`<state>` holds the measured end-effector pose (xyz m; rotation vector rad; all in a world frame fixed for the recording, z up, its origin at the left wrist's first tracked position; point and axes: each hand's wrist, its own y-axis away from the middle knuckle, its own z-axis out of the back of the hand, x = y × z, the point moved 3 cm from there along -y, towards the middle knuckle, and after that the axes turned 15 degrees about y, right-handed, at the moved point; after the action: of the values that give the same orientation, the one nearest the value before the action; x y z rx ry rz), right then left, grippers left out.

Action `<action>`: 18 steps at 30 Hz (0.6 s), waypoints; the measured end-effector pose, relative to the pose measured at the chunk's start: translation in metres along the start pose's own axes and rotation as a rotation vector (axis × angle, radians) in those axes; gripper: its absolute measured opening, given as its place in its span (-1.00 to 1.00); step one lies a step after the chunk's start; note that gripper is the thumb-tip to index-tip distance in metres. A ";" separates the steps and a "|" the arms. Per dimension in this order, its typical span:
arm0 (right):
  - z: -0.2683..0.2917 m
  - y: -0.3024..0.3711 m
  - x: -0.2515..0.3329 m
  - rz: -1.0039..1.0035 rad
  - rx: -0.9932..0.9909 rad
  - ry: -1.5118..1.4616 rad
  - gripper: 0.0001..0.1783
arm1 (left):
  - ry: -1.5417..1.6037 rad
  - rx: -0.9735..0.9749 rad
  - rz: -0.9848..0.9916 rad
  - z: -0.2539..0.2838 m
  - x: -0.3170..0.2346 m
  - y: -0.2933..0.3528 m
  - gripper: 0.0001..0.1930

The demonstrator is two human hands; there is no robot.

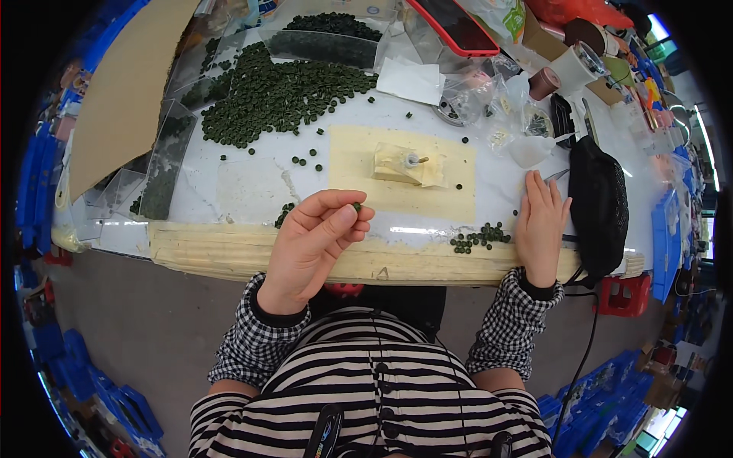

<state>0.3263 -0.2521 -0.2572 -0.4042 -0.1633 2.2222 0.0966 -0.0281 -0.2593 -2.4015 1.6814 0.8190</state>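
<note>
Raised over the table's front edge, my left hand (317, 240) pinches a small dark green round piece (356, 207) between thumb and fingers. My right hand (540, 217) lies flat on the table with fingers stretched out, holding nothing that shows. A small cluster of the same green pieces (479, 238) sits just left of it. Between the hands, further back, a tape-covered block (393, 164) with a short upright post (413, 159) rests on a cream sheet (351, 183). Behind my left hand spreads a big heap of green pieces (267, 95).
A clear tray (324, 49) of green pieces stands at the back, near a red-cased phone (458, 27) and white paper (411, 79). To the right are a white squeeze bottle (531, 150), a brown thread spool (544, 83) and a black pouch (598, 206). Cardboard (126, 84) leans at left.
</note>
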 end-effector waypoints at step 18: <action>0.032 0.015 0.010 -0.048 -0.149 -0.326 -0.82 | 0.005 -0.006 0.003 0.000 0.002 0.002 -0.77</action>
<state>0.2986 -0.2526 -0.2334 -0.1128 -0.5089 2.2222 0.0955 -0.0303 -0.2598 -2.4084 1.6867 0.8203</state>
